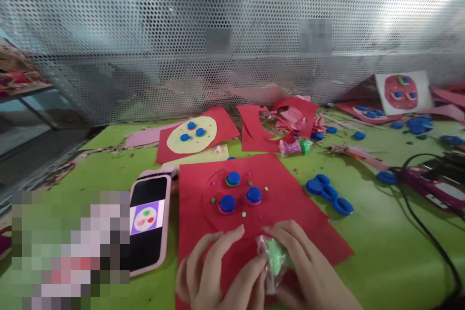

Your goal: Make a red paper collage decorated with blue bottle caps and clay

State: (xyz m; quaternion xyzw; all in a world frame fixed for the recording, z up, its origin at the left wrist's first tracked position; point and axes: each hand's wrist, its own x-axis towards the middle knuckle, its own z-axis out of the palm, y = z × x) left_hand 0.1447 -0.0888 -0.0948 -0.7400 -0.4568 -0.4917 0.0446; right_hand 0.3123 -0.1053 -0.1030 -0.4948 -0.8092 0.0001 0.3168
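Observation:
Both my hands rest at the near edge of a red paper sheet (276, 189) on the green table. My right hand (312, 271) and my left hand (214, 271) together pinch a small clear plastic bag of green clay (273, 257). The left thumb touches the bag while the other left fingers curl on the paper. Just beyond my fingers, three blue bottle caps (232, 179) sit on coloured clay pads inside a red paper circle, with small clay dots around them.
A phone in a pink case (147, 223) lies left of the red sheet, showing a picture. Loose blue caps (329, 193) sit to the right. Farther back lie another red sheet with a yellow circle (192, 134), paper scraps, small clay bags (295, 147), black cables (425, 232) and a perforated metal screen (232, 34).

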